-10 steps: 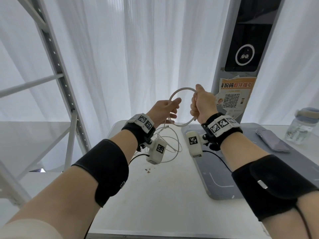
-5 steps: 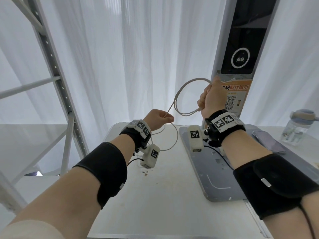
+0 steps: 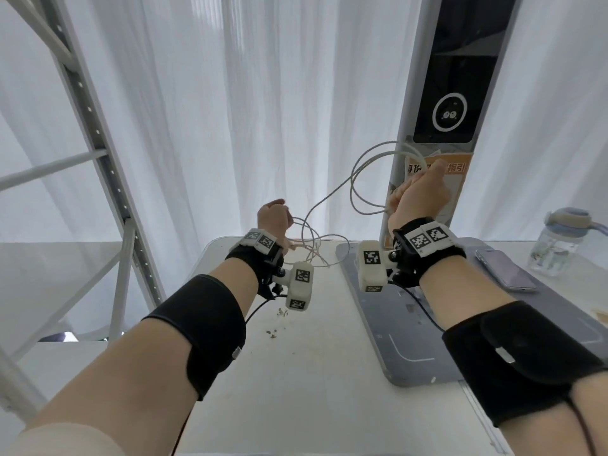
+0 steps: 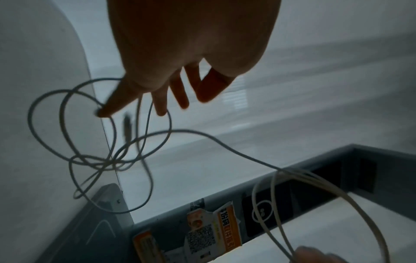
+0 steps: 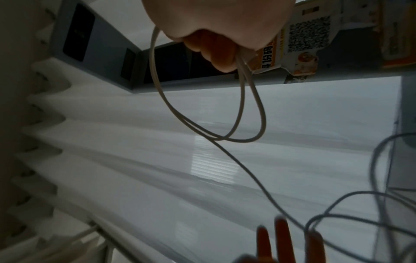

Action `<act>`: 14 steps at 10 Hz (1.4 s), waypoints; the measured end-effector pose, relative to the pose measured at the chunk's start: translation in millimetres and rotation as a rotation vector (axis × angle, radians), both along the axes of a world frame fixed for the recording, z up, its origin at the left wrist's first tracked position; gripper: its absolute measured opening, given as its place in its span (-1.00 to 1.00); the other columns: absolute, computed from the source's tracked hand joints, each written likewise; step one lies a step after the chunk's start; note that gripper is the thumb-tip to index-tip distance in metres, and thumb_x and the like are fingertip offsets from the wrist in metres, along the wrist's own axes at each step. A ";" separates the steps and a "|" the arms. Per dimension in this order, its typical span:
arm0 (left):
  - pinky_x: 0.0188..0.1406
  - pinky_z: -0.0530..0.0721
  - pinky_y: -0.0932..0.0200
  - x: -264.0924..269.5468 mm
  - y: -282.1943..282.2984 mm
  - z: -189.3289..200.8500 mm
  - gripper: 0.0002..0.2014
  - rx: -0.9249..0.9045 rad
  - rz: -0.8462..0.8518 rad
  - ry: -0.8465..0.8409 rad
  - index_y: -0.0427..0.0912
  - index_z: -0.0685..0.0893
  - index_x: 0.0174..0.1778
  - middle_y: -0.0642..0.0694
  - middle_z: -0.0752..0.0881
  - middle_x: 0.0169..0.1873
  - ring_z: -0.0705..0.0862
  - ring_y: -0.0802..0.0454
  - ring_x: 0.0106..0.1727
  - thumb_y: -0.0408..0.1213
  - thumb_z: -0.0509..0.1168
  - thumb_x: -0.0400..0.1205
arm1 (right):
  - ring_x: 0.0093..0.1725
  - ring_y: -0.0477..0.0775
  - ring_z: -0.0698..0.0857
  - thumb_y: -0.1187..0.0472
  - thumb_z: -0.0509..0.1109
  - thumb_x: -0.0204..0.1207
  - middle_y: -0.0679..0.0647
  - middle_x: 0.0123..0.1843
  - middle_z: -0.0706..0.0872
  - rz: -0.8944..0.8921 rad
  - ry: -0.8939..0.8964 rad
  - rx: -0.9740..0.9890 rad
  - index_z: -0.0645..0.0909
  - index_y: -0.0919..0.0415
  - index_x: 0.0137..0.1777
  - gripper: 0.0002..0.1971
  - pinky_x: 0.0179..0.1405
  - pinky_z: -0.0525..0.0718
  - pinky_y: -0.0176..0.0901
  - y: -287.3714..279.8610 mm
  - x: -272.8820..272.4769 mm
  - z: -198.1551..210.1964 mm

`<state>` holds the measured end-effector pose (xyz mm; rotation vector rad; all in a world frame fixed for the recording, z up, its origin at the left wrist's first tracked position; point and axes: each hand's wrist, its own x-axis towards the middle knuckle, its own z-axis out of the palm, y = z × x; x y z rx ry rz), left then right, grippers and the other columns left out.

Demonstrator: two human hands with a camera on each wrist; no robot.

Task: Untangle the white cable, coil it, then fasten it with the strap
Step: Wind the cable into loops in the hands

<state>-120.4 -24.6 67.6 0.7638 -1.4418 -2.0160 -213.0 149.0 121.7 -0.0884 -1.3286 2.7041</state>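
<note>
- White flat table top (image 3: 296,373), near: bare surface w/ a few dark crumbs; grey rectangular pad (image 3: 388,324) lies on its right part.
- Left hand (image 3: 273,216), mid-distance, left of centre: fingers straight and loosely spread in the left-wrist view (image 4: 178,94); slack loops pass among them, nothing clearly pinched.
- Thin white flexible cable (image 3: 332,195): tangled slack hangs below and right of the left hand, touching the table's far edge; one strand climbs up-right to the coil.
- Right hand (image 3: 419,195), farther and higher, right of centre: fist curled round two finished turns, whose loops stand out left of it.
- Judgement, step in hand: coiling, early; most of the length is still loose.
- Judgement, doing it well: keep the right hand's hold firm so turns don't spring apart; let the left hand guide the strand, not clamp it; clear crossings in the slack before each new turn; match turn size to the existing two.
- Strap: not identifiable in any view.
- Far: white pleated curtain (image 3: 263,93).
</note>
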 end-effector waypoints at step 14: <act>-0.54 0.14 0.18 9.1 22.4 24.9 -0.45 -0.275 -0.368 0.013 0.01 0.17 -0.49 0.01 0.13 -0.52 0.08 0.03 -0.52 0.03 0.30 0.73 | -0.73 -0.01 0.29 0.11 0.31 0.59 -0.03 -0.62 0.42 0.344 0.117 0.626 0.49 0.15 -0.44 -0.66 -0.67 0.31 -0.29 -18.0 -1.5 -16.5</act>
